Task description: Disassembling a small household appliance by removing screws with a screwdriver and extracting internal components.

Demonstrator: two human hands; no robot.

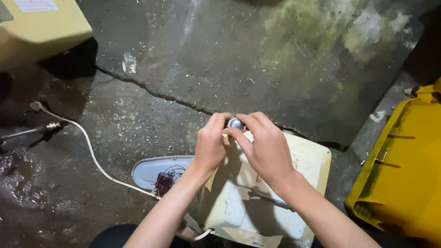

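- Floor [275, 59]: cracked, damp concrete with green growth at far right. Risk: a small part dropped here can roll into the crack [151, 92] or get lost in the wet grime.
- Yellow bin [399, 174]: stands at right, just beside the casing. Risk: a right elbow swing can knock it.
- Casing [257, 202]: cream plastic box, lying near centre under both forearms, with a screwdriver-like tool [266, 197] resting on it. Risk: the casing is unclamped; pressure from above can tip it and send the tool sliding off.
- Cable [92, 151]: white, runs from far left to the casing's near edge. Risk: a tug on the casing strains the cable and its joint.
- Grey cover [151, 170]: lies left of the casing with a dark red component [164, 182] and thin wires on it. Risk: the left forearm passes over it and can snag the wires.
- Left hand [211, 144]: fingers curled, tips pinching the part from the left.
- Right hand [266, 149]: fingers curled, tips gripping the same part from the right.
- Part [235, 123]: small, silvery, round, held between both hands over the casing's far edge. Risk: fingertip hold only; a slip drops it.
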